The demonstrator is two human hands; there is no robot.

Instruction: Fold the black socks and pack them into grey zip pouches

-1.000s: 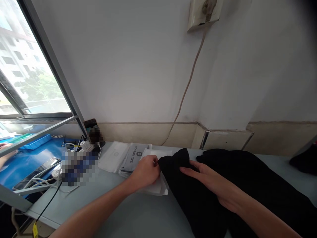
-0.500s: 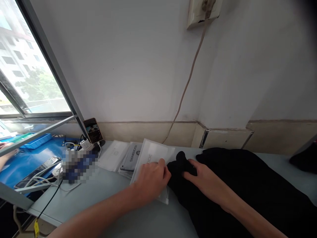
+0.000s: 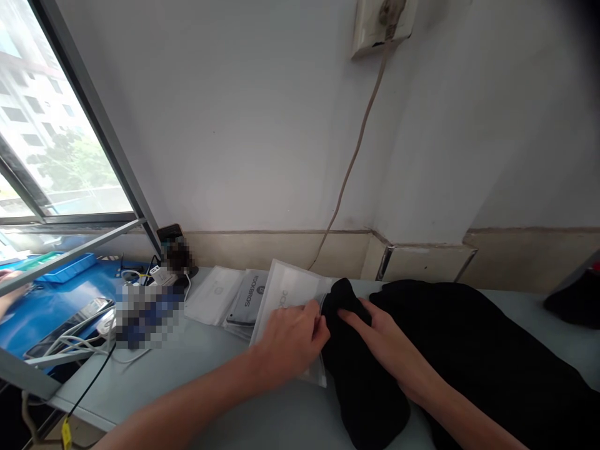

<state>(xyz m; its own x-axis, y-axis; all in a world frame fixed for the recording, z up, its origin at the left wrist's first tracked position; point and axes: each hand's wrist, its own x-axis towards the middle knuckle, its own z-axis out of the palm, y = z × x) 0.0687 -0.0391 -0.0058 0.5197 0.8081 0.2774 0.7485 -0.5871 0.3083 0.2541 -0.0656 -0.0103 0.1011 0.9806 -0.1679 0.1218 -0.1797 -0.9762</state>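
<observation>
A frosted plastic zip bag (image 3: 290, 283) with printed letters lies tilted on the grey table. My left hand (image 3: 293, 340) is closed on its right-hand opening edge, the fingers curled and pressed together. My right hand (image 3: 382, 334) grips a folded black cloth piece (image 3: 368, 394), thumb on top. The cloth's upper left end is at the bag's mouth; how far it reaches inside is hidden by my left hand. Right of it spreads a larger heap of black cloth (image 3: 473, 337).
Flat packed bags, one a grey ROCKBROS pack (image 3: 248, 298), lie left of my bag. Further left are a propped phone (image 3: 169, 234), white cables (image 3: 77, 342) and a metal frame bar (image 3: 94, 242). A person's hand (image 3: 12, 289) shows over a blue table (image 3: 70, 306).
My right hand has moved slightly left and turned the black cloth piece, which now hangs apart from the heap. The cloth's end has come against the bag's mouth.
</observation>
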